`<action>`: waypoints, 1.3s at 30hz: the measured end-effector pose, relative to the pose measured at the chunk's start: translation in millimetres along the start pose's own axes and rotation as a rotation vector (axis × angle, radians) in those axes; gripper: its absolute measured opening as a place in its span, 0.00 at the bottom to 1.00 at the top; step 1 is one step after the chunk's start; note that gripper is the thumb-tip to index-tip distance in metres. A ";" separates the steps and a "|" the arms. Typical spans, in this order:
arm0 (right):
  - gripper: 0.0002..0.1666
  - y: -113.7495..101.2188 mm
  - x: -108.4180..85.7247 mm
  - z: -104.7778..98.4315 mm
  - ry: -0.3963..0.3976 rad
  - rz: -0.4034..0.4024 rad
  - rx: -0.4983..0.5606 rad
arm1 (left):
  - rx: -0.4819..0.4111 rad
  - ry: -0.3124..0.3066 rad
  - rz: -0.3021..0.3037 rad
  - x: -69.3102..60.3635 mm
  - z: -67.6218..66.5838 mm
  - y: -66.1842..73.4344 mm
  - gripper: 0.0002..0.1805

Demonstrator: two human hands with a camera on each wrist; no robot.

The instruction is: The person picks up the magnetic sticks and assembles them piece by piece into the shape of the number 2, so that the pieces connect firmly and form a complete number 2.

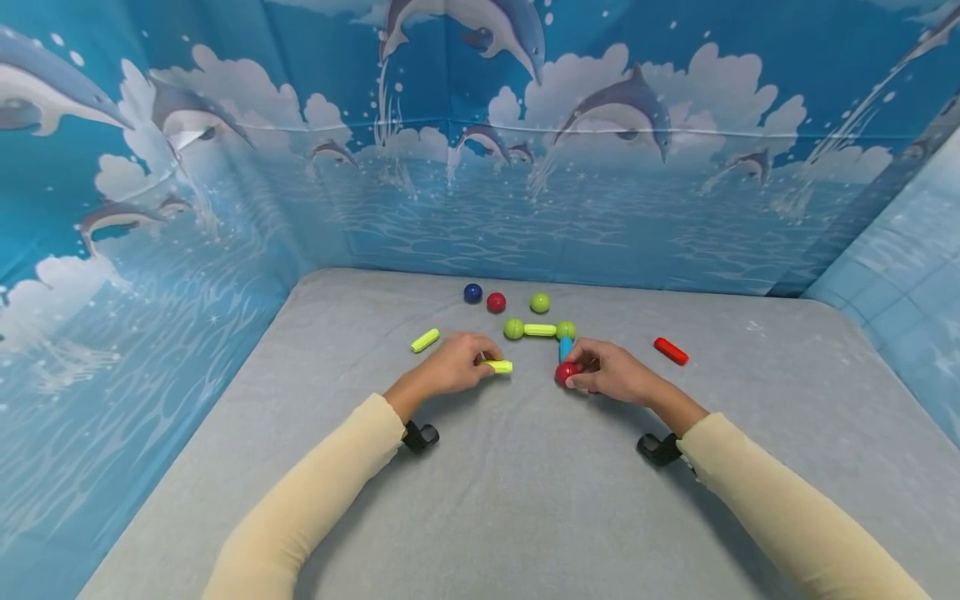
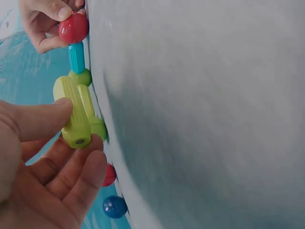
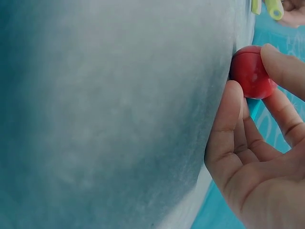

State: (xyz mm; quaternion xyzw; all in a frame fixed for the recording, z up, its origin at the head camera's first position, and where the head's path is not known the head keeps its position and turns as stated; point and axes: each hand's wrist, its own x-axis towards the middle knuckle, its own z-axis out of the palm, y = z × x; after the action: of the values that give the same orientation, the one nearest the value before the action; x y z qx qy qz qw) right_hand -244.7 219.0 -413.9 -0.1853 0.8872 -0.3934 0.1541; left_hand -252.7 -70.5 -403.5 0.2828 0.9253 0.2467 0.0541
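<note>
The left hand (image 1: 455,362) pinched a yellow-green, ridged plastic stick (image 2: 74,112) between thumb and fingers. The left wrist view showed a round grey dot on its end, too small to see in the head view. The right hand (image 1: 615,371) held a shiny red plastic ball (image 1: 564,376), touching a blue ridged plastic stick (image 2: 76,57) just past its fingers. Grey cloth (image 1: 480,500) lay under both hands; far beyond them hung a blue dolphin curtain (image 1: 480,217).
</note>
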 end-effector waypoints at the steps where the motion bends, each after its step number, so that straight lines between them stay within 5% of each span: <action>1: 0.14 0.0 0.0 0.2 0.002 0.001 -0.002 | 0.000 -0.009 -0.012 3.4 1.9 1.2 0.11; 14: 0.14 -1.0 0.6 3.1 0.014 -0.004 -0.028 | -0.015 -0.024 -0.073 39.8 14.9 10.1 0.12; 39: 0.12 0.6 -1.6 1.5 0.030 -0.011 -0.026 | -0.030 -0.080 0.020 39.3 23.7 28.0 0.09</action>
State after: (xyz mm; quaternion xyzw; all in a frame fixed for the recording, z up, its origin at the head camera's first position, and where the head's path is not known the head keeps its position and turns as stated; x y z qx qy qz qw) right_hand -242.8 219.1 -415.1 -0.1860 0.8934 -0.3856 0.1361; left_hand -265.9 -18.7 -409.0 0.3009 0.9157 0.2496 0.0927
